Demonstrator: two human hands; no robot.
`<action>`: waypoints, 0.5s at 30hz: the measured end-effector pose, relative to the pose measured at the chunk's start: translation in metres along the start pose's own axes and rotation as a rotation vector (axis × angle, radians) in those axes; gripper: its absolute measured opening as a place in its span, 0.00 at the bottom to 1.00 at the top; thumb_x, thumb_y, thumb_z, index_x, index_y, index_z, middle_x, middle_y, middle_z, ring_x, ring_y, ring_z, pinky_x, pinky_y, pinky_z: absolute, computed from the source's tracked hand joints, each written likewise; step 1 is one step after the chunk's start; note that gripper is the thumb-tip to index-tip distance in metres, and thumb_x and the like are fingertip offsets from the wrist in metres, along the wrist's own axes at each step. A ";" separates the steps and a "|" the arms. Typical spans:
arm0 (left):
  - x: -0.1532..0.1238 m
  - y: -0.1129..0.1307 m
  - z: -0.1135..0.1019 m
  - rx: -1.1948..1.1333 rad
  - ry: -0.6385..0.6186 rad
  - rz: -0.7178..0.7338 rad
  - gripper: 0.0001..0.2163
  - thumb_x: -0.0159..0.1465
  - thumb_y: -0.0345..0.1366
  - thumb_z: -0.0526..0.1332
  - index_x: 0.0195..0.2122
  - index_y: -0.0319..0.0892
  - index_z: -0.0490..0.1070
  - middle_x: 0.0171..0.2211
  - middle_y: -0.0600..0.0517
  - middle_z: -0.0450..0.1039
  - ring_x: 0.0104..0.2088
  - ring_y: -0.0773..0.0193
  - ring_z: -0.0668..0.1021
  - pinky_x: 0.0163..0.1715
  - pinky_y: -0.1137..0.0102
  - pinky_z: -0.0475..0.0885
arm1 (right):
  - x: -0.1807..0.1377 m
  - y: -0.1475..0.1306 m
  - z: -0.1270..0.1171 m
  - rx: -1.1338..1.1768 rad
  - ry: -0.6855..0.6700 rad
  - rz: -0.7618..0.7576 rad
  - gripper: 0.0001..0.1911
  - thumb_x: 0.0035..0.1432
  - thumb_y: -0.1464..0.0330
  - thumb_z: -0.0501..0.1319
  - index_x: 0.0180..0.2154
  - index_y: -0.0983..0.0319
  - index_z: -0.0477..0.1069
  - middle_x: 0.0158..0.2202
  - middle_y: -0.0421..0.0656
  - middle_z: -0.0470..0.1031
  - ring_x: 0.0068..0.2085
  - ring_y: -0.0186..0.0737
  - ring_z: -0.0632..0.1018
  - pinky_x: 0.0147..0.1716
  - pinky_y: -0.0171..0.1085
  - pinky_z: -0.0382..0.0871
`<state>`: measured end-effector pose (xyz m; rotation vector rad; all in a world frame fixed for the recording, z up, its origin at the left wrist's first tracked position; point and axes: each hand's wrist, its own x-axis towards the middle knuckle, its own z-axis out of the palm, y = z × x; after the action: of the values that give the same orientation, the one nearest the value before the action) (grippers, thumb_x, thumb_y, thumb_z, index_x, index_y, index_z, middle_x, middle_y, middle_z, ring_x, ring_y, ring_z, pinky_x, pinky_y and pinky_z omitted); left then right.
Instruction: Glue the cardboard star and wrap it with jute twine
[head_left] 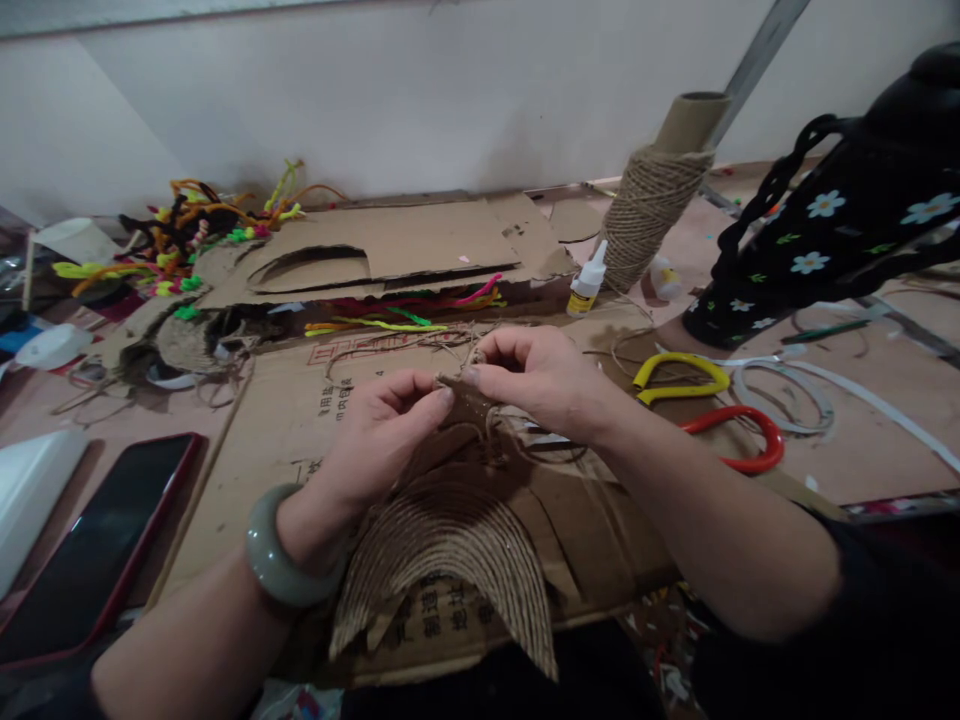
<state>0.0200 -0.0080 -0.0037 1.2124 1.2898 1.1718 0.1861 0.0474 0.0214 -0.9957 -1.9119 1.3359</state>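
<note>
My left hand [394, 415] and my right hand [536, 375] are close together over the cardboard, each closed in a pinch. Between the fingertips is a short stretch of brown jute twine [441, 378], partly covered by the fingers. Loose twine trails around my hands. Below them lies an arch-shaped piece [446, 505] covered in curved rows of twine. Scissors [776, 440] with one red and one yellow handle loop lie beyond my right forearm, which partly covers them. A large printed cardboard sheet [255, 480] lies underneath.
A twine spool [652, 210] stands behind a small glue bottle [587, 283]. At right is a black flowered bottle [817, 215]; at left, a phone [101, 540]. Cut cardboard [427, 235] and colourful pipe cleaners [199, 215] lie at the back. Clear tape [784, 395] lies right.
</note>
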 end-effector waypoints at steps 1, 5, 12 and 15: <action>0.000 -0.001 0.000 0.000 0.003 0.001 0.07 0.54 0.37 0.65 0.23 0.41 0.73 0.20 0.57 0.68 0.22 0.72 0.66 0.21 0.76 0.62 | 0.000 0.000 0.000 0.005 -0.003 0.000 0.08 0.50 0.66 0.59 0.24 0.64 0.66 0.20 0.33 0.59 0.23 0.26 0.59 0.22 0.31 0.52; -0.001 -0.004 -0.001 0.011 0.003 0.018 0.07 0.55 0.39 0.65 0.25 0.41 0.74 0.21 0.56 0.68 0.23 0.70 0.67 0.23 0.75 0.63 | -0.001 -0.001 -0.001 0.025 0.011 0.017 0.08 0.50 0.66 0.59 0.24 0.64 0.65 0.20 0.33 0.59 0.23 0.26 0.58 0.22 0.31 0.51; 0.001 -0.006 -0.004 0.027 0.054 0.121 0.09 0.57 0.43 0.63 0.26 0.43 0.76 0.24 0.53 0.73 0.27 0.66 0.71 0.29 0.72 0.67 | -0.001 -0.002 -0.005 0.075 0.015 0.031 0.10 0.49 0.65 0.60 0.24 0.64 0.65 0.20 0.33 0.58 0.23 0.26 0.57 0.22 0.31 0.51; 0.001 -0.005 -0.005 0.024 0.052 0.105 0.09 0.56 0.42 0.64 0.26 0.44 0.76 0.24 0.53 0.73 0.27 0.66 0.71 0.28 0.72 0.67 | -0.001 -0.001 -0.004 0.070 0.004 0.038 0.09 0.50 0.64 0.59 0.25 0.64 0.66 0.20 0.34 0.59 0.23 0.26 0.58 0.22 0.31 0.52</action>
<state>0.0144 -0.0071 -0.0080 1.2877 1.2949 1.2735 0.1893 0.0477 0.0238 -1.0031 -1.8388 1.4119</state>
